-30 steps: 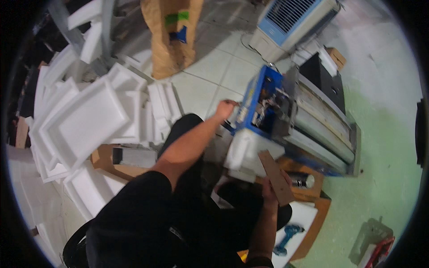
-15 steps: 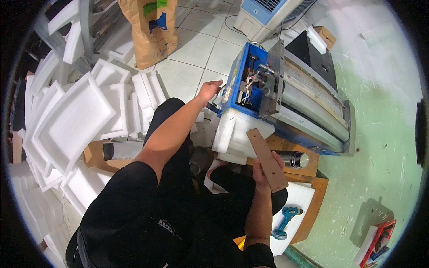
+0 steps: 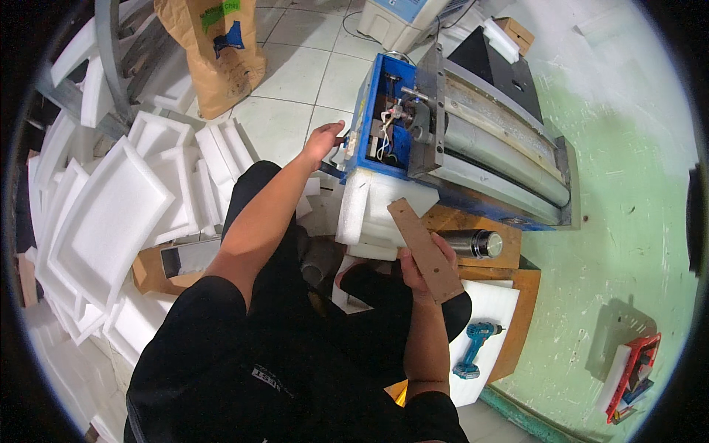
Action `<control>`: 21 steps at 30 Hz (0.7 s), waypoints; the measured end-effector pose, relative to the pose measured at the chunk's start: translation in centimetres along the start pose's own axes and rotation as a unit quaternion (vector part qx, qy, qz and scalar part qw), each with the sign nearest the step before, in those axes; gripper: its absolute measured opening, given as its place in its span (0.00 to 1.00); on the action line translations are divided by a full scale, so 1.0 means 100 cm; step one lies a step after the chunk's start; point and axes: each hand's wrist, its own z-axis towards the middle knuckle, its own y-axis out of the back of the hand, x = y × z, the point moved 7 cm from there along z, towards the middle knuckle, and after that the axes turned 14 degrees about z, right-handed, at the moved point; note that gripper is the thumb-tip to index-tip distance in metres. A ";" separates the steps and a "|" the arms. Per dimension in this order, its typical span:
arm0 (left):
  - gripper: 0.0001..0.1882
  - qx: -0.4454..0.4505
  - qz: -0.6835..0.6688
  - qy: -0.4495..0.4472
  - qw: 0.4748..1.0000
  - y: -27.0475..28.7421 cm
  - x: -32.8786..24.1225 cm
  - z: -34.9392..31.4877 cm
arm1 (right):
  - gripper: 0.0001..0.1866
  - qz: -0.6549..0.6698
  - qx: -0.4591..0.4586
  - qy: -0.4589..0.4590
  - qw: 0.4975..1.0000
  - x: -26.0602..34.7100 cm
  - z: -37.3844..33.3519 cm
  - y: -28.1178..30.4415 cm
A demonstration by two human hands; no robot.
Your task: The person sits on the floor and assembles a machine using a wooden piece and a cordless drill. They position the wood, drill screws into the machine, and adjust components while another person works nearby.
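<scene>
Drill (image 3: 478,349), teal, one: lies on a white sheet (image 3: 493,306), lower right of the frame; the sheet probably serves as a clean rest.

Tray (image 3: 627,384), red, one: far lower right, loaded with small items too indistinct to list.

Board strip (image 3: 419,240), brown, one: right of centre, slanting from upper left to lower right, broad face up. Right hand (image 3: 427,267) clamped on it, thumb on one long edge and fingers on the other, a hold that likely keeps it steady with one hand.

Flask (image 3: 459,242), steel, one: just right of that hand.

Foam block (image 3: 363,207), white: centre, against the near end of the blue machine, perhaps as padding.

Foam trays (image 3: 111,214), white, many: heaped at the left, tilted and overlapping, apparently stacked loosely because they are light.

Left hand (image 3: 323,144): upper centre, arm extended, at the left side of the blue machine (image 3: 373,164); fingertips partly hidden, so whether they grip or merely touch cannot be told. Machine's top stands open, wiring exposed; long grey roller (image 3: 509,153) runs toward the right.

Paper sack (image 3: 221,74), brown: upright, upper left.

Cooler unit (image 3: 395,26), white and blue: top centre, cut by the frame.
</scene>
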 end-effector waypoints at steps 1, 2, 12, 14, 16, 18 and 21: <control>0.41 0.002 -0.001 -0.001 1.000 0.000 0.000 0.000 | 0.34 0.029 0.011 -0.008 0.999 0.000 0.001 -0.001; 0.41 0.004 0.002 0.002 1.000 0.000 0.001 0.000 | 0.34 -0.008 0.021 0.009 1.000 0.003 0.001 -0.001; 0.37 -0.031 0.011 0.019 0.999 0.001 0.006 0.003 | 0.33 -0.006 0.010 0.006 1.000 0.010 0.007 -0.002; 0.37 -0.027 0.006 0.021 0.999 0.001 0.007 0.003 | 0.33 0.018 -0.004 -0.004 1.000 0.009 0.007 -0.001; 0.38 -0.018 -0.005 0.025 1.000 0.000 0.007 0.003 | 0.33 0.057 -0.017 -0.024 0.998 0.007 0.006 -0.001; 0.40 -0.009 -0.017 0.031 0.999 -0.001 0.007 0.003 | 0.31 0.040 -0.028 -0.016 0.999 0.008 0.006 0.000; 0.42 0.004 -0.029 0.044 0.999 -0.004 0.006 0.003 | 0.30 0.016 -0.029 0.001 0.999 0.011 0.008 0.000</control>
